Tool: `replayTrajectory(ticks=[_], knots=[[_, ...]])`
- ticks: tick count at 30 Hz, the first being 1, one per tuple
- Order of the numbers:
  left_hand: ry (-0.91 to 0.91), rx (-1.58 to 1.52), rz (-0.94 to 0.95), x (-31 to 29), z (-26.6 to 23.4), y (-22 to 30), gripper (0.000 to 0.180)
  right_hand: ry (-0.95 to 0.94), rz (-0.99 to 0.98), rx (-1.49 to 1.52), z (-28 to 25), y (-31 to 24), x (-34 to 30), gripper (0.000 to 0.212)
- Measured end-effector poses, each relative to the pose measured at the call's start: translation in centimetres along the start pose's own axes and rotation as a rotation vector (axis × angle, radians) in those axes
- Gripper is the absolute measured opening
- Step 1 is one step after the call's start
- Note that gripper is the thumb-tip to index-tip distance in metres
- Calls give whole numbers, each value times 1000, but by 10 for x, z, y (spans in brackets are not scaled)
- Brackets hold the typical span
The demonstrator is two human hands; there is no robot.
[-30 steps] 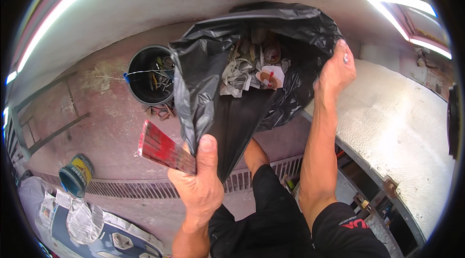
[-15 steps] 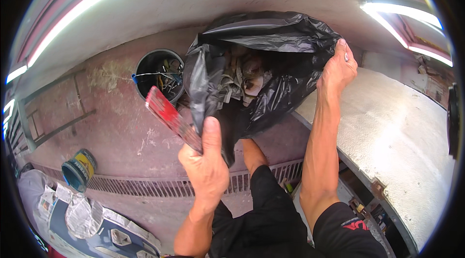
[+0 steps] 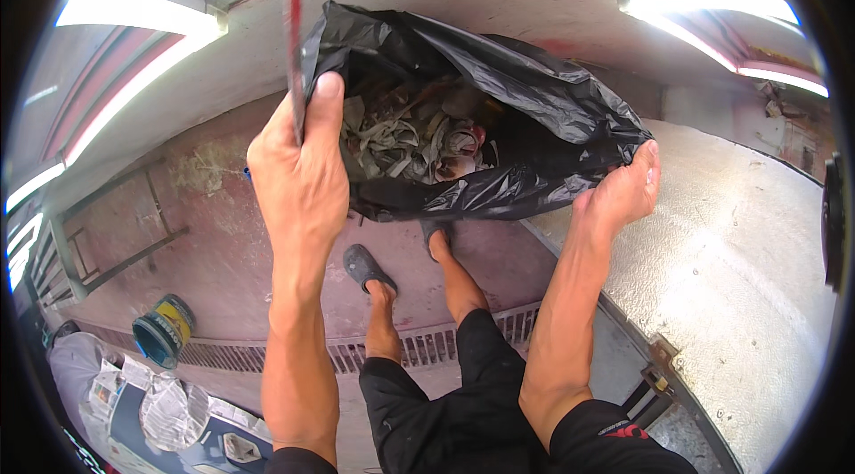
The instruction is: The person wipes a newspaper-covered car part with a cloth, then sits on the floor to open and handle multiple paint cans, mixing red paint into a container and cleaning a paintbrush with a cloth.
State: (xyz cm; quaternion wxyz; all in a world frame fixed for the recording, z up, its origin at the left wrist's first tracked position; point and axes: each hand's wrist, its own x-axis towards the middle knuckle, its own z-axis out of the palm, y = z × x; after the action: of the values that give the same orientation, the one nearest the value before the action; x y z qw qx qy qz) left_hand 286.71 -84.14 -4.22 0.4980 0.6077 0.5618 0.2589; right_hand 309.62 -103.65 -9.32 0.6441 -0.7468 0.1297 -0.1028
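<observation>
A black plastic garbage bag [image 3: 552, 105] hangs between my hands with its mouth spread wide. Crumpled newspaper and other waste [image 3: 392, 143] lie inside it. My left hand [image 3: 301, 158] is closed at the bag's left rim, and the same grip also holds a thin, flat red strip [image 3: 295, 29], seen nearly edge-on and pointing up. At the right corner of the mouth, my right hand [image 3: 623, 187] pinches the gathered rim. The bag's underside is hidden from above.
A pale metal-topped bench [image 3: 712, 251] stands on the right. A grated floor drain [image 3: 356, 355] crosses behind my feet. To the left are a dark bucket with a yellow band [image 3: 166, 328], a metal frame [image 3: 120, 234] and a blue panel partly covered in newspaper [image 3: 200, 438].
My left hand has moved up and left, pulling the bag's mouth wider, and the red strip has swung upright. My right hand has come lower. The bucket of tools is now mostly hidden.
</observation>
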Motion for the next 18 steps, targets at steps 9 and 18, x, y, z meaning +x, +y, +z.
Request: replayTrajectory(ticks=[9, 18], knots=[[-147, 417, 225, 76, 65, -5, 46, 85, 166, 44, 14, 13, 14, 40], [-257, 624, 566, 64, 103, 13, 39, -278, -24, -404, 35, 40, 16, 76]])
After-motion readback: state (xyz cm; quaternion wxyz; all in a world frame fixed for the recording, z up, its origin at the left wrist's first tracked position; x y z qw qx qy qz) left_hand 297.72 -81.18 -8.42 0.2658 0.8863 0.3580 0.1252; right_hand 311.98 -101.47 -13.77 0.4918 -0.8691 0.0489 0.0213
